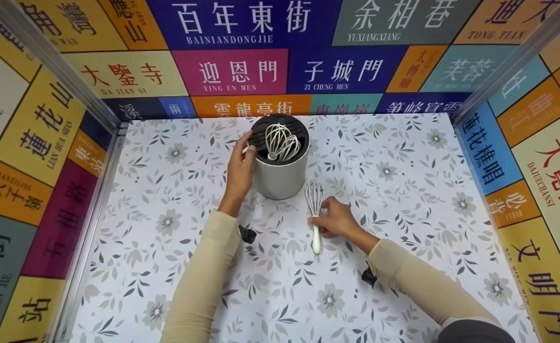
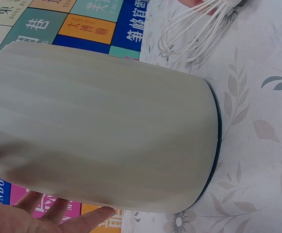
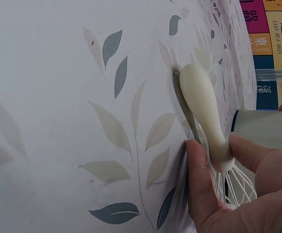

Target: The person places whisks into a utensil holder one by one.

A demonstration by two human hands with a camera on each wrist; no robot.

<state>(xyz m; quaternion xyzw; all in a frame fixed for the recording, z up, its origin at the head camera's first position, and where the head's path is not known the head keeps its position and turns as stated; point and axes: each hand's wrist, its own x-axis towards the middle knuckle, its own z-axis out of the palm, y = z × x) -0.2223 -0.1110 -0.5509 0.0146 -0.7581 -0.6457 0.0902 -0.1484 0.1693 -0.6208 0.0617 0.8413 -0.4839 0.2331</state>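
Observation:
A grey cylindrical utensil holder [image 1: 280, 180] with a black slotted top stands at the back of the table. Wire whisk heads [image 1: 282, 143] show upward in its opening. My left hand [image 1: 241, 169] holds the holder's left side, thumb near the rim; its fingers [image 2: 90, 222] reach along the far side. To the right and in front of the holder, my right hand [image 1: 339, 216] pinches a small whisk [image 1: 315, 233] between thumb and fingers near its neck. The whisk's pale handle [image 3: 201, 97] points toward me, just above or touching the tabletop, and its wires point toward the holder.
A floral-patterned cloth [image 1: 403, 305] covers the table. Colourful panels [image 1: 241, 71] with printed characters stand behind and on both sides, with clear edge strips [image 1: 508, 52] at the corners. Black straps [image 1: 247, 234] sit on the wrists.

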